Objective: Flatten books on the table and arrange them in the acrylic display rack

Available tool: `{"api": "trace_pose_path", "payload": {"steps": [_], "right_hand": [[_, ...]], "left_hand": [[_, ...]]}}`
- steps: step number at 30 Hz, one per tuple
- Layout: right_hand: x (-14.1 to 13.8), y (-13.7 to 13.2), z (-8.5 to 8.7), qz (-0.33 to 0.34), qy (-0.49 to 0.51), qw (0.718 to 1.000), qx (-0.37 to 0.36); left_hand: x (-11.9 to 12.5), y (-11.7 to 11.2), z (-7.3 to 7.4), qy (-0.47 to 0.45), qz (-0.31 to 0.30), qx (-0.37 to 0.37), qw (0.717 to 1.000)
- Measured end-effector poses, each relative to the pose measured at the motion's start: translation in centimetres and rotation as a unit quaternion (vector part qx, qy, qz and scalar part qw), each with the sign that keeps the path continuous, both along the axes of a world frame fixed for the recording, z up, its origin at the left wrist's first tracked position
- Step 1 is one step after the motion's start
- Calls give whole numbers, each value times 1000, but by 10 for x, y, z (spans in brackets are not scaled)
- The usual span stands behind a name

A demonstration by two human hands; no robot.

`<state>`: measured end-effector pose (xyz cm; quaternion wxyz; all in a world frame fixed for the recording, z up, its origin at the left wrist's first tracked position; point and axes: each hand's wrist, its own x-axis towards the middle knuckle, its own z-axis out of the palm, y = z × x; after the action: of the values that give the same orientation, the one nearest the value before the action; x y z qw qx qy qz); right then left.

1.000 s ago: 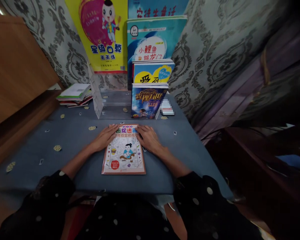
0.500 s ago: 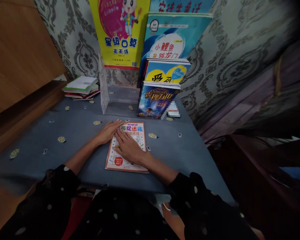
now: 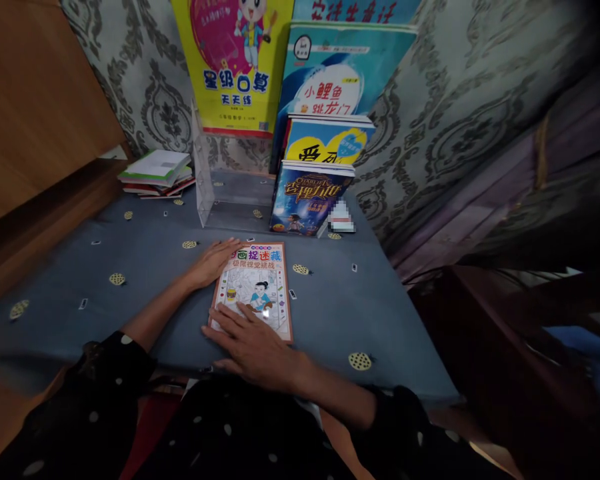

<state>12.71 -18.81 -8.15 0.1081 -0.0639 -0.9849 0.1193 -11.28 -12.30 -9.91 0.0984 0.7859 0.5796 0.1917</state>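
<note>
A thin picture book with a brown-red border and colourful Chinese title lies flat on the grey-blue tablecloth. My left hand rests at its upper left corner, fingers stretched out and covering the start of the title. Across the book's lower left part spreads my right hand, palm down with fingers apart; it hides the bottom of the cover. Neither hand grips anything.
Behind the book stands a clear acrylic rack with a dark blue book, a yellow workbook and several others upright. A small pile of books lies at the back left. Patterned wallpaper rises behind the table.
My right hand has slid from the upper left of the cover down to its lower edge, uncovering the drawn figure. My left hand has stayed at the upper left corner.
</note>
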Motion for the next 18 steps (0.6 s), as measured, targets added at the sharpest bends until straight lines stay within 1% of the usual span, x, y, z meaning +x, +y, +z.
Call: {"api": "trace_pose_path", "payload": {"steps": [6,10,12,14,16,18], "right_hand": [[36,8,-4,-111,-38,992,-35],[51,19,-10,-187,-45,980,-45],[53,25,-13,-222,-39,973,-49],[52,31,-16,-257,-28,965,-49],[50,35,-19,-284,-12,958,-42],[48,37,-23,-293,3,955,-34]], "left_hand": [[0,1,-3,-6,2,10,1000],[2,0,-5,-18,14,21,1000],[5,-2,-7,-31,43,30,998],[9,-5,-10,-57,86,42,994],[13,-9,-12,-100,123,55,986],[18,-12,-14,-160,147,67,974]]}}
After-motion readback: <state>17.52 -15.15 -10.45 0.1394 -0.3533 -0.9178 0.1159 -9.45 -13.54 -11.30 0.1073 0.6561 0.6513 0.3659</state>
